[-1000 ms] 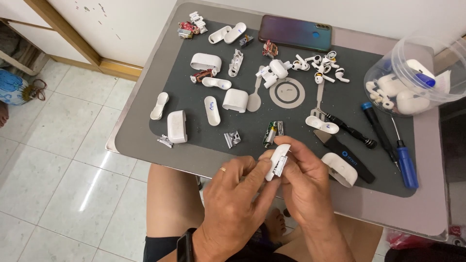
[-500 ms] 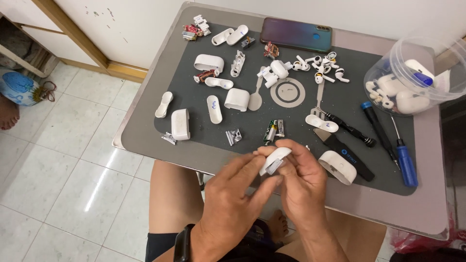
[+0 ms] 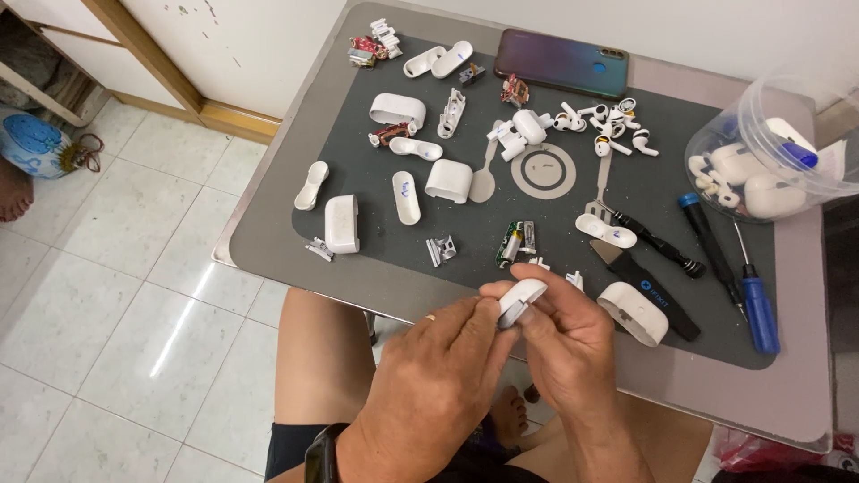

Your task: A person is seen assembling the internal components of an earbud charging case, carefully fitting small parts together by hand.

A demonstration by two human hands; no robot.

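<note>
Over the past second the two hands have drifted a little right and up toward the near edge of the small grey table (image 3: 787,394), and the small white plastic earbud-case shell (image 3: 519,300) they hold now lies flatter than it did — more turning and pressing than prying, as far as one can judge. The left hand (image 3: 438,376) is closed on the shell from below and the left, the right hand (image 3: 573,344) pinches it from above, fingertips together on its rim, just over the front edge of the dark grey work mat (image 3: 376,259). The mat carries many white case halves and lids, a dark-screened phone (image 3: 562,63) at the far edge, a blue-handled screwdriver (image 3: 756,304) and a black pry tool (image 3: 649,291) to the right — beside them a clear plastic tub of white earbud parts (image 3: 761,152). Below lies a pale tiled floor (image 3: 107,313), with a wooden-trimmed cabinet (image 3: 143,54) at upper left.
</note>
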